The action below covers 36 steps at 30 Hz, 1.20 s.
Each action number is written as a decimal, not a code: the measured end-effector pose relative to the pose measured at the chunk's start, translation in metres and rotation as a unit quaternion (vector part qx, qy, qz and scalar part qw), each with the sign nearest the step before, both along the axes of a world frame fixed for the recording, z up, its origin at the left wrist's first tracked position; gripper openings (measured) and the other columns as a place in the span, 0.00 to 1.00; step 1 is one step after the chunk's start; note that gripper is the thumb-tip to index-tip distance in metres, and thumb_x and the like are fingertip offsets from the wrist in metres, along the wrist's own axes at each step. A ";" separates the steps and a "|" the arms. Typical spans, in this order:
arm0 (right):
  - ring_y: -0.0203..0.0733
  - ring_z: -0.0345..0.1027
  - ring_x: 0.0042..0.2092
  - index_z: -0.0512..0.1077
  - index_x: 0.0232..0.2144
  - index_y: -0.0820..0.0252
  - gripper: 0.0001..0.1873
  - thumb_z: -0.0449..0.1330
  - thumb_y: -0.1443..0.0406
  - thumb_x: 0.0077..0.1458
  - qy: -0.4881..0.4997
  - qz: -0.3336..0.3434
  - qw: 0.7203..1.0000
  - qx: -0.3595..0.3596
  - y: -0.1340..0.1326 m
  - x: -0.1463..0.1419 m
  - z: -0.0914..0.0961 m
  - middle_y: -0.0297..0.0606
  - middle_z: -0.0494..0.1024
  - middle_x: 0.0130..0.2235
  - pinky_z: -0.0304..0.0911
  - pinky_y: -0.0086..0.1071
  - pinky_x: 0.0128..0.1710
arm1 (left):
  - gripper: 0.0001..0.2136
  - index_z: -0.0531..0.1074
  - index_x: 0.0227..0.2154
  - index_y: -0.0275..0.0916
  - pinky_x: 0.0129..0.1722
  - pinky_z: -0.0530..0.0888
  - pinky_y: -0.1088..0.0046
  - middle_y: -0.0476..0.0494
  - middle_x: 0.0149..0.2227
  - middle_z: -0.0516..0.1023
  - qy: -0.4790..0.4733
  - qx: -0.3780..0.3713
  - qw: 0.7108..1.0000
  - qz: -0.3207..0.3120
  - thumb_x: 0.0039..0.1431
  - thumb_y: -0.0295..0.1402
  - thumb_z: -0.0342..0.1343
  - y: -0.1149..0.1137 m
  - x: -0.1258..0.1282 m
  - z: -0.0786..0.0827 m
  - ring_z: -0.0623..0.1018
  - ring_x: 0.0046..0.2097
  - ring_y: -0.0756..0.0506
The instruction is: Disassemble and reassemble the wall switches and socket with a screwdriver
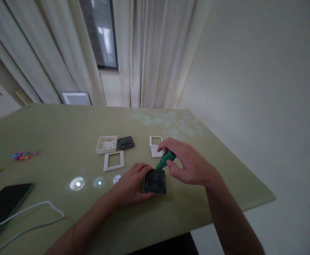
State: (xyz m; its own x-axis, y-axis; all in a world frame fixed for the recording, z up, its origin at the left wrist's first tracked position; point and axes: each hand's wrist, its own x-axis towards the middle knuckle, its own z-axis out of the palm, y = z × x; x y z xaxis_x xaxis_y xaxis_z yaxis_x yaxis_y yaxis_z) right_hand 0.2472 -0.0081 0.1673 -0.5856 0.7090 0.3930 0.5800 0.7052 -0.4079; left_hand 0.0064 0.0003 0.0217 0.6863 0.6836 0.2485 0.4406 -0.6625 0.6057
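Note:
My left hand (135,182) grips the left side of a square switch unit (155,182), black inside with a pale rim, lying on the table. In my right hand (188,163) is a green-handled screwdriver (166,159), tilted down to the unit's upper edge; its tip is too small to make out. Beyond my right hand lie a white square frame (155,137) and a white cover plate (155,152). Farther left are a white back box (106,145), a second black switch unit (126,142) and another white frame (114,168).
A dark tablet-like device (7,200) with a white cable (47,203) across it lies at the left front. Small colourful pieces (22,155) are scattered at the far left. The table's (237,187) right edge runs near the wall; curtains (155,53) hang behind.

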 end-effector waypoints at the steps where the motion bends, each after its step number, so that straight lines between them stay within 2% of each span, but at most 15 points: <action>1: 0.40 0.70 0.38 0.74 0.46 0.58 0.11 0.59 0.65 0.60 -0.003 -0.022 1.000 -0.007 0.000 0.001 0.000 0.36 0.79 0.39 0.61 0.32 0.41 | 0.33 0.68 0.63 0.42 0.62 0.76 0.51 0.35 0.61 0.76 0.006 0.008 1.000 -0.002 0.56 0.39 0.72 0.000 0.000 0.000 0.76 0.61 0.32; 3: 0.36 0.65 0.31 0.75 0.39 0.58 0.07 0.59 0.62 0.65 0.001 -0.066 0.997 -0.031 0.003 0.002 -0.004 0.31 0.76 0.30 0.56 0.29 0.35 | 0.32 0.69 0.62 0.42 0.62 0.76 0.50 0.35 0.61 0.76 0.014 0.020 1.000 -0.004 0.57 0.41 0.71 0.001 0.000 0.000 0.76 0.61 0.31; 5: 0.34 0.60 0.27 0.76 0.34 0.58 0.13 0.59 0.58 0.68 0.050 -0.081 0.993 -0.063 0.009 0.005 -0.012 0.28 0.72 0.25 0.51 0.29 0.31 | 0.31 0.70 0.62 0.41 0.61 0.76 0.49 0.34 0.61 0.77 0.017 0.021 1.000 -0.006 0.57 0.41 0.71 0.002 0.000 0.002 0.77 0.60 0.31; 7: 0.35 0.59 0.27 0.77 0.30 0.58 0.15 0.61 0.56 0.66 0.152 -0.096 0.980 -0.089 0.020 0.011 -0.022 0.29 0.72 0.24 0.52 0.29 0.31 | 0.30 0.70 0.60 0.41 0.60 0.76 0.49 0.34 0.59 0.78 0.010 0.011 1.000 -0.009 0.56 0.41 0.71 0.003 0.001 0.003 0.78 0.59 0.32; 9: 0.36 0.62 0.29 0.77 0.26 0.59 0.17 0.63 0.55 0.62 0.265 -0.137 0.950 -0.091 0.032 0.018 -0.035 0.32 0.73 0.25 0.55 0.30 0.33 | 0.29 0.71 0.59 0.40 0.60 0.76 0.51 0.35 0.58 0.78 -0.006 -0.004 1.000 -0.008 0.56 0.40 0.71 0.003 0.000 0.002 0.78 0.58 0.32; 12: 0.37 0.62 0.29 0.75 0.23 0.59 0.20 0.61 0.53 0.61 0.354 -0.187 0.913 -0.075 0.051 0.025 -0.056 0.33 0.71 0.25 0.56 0.30 0.32 | 0.30 0.70 0.61 0.41 0.61 0.76 0.51 0.34 0.58 0.78 -0.025 -0.019 1.000 -0.003 0.56 0.39 0.71 0.004 -0.002 -0.002 0.78 0.59 0.33; 19: 0.31 0.52 0.22 0.71 0.24 0.59 0.20 0.61 0.50 0.56 0.530 -0.280 0.792 -0.120 0.069 0.031 -0.111 0.28 0.65 0.23 0.44 0.27 0.20 | 0.29 0.69 0.64 0.42 0.61 0.77 0.49 0.31 0.62 0.77 0.016 0.066 0.997 -0.039 0.63 0.43 0.67 0.006 -0.008 -0.006 0.78 0.61 0.31; 23: 0.28 0.45 0.17 0.70 0.24 0.58 0.20 0.62 0.48 0.53 0.580 -0.295 0.740 -0.172 0.071 0.038 -0.129 0.23 0.59 0.18 0.39 0.27 0.17 | 0.31 0.67 0.67 0.45 0.62 0.76 0.48 0.34 0.64 0.77 0.025 0.086 0.995 -0.036 0.65 0.46 0.67 0.002 -0.007 -0.007 0.77 0.63 0.31; 26: 0.28 0.45 0.16 0.70 0.23 0.57 0.21 0.63 0.47 0.50 0.597 -0.294 0.719 -0.199 0.073 0.039 -0.134 0.22 0.58 0.16 0.38 0.27 0.16 | 0.32 0.65 0.68 0.47 0.64 0.76 0.49 0.35 0.66 0.75 0.024 0.050 0.998 -0.019 0.66 0.48 0.67 0.000 -0.003 -0.009 0.76 0.64 0.32; 30: 0.28 0.46 0.16 0.71 0.22 0.57 0.21 0.65 0.46 0.48 0.608 -0.287 0.708 -0.216 0.074 0.036 -0.136 0.23 0.59 0.15 0.37 0.26 0.16 | 0.35 0.64 0.68 0.49 0.65 0.76 0.48 0.36 0.66 0.73 0.017 -0.001 1.000 0.002 0.62 0.48 0.70 0.001 -0.001 -0.013 0.75 0.65 0.31; 36: 0.28 0.46 0.16 0.72 0.22 0.57 0.20 0.65 0.48 0.49 0.629 -0.277 0.693 -0.220 0.073 0.033 -0.137 0.22 0.58 0.15 0.37 0.27 0.16 | 0.38 0.66 0.68 0.53 0.65 0.75 0.47 0.38 0.66 0.73 0.025 -0.015 0.999 -0.018 0.57 0.50 0.74 0.007 -0.005 -0.010 0.75 0.65 0.31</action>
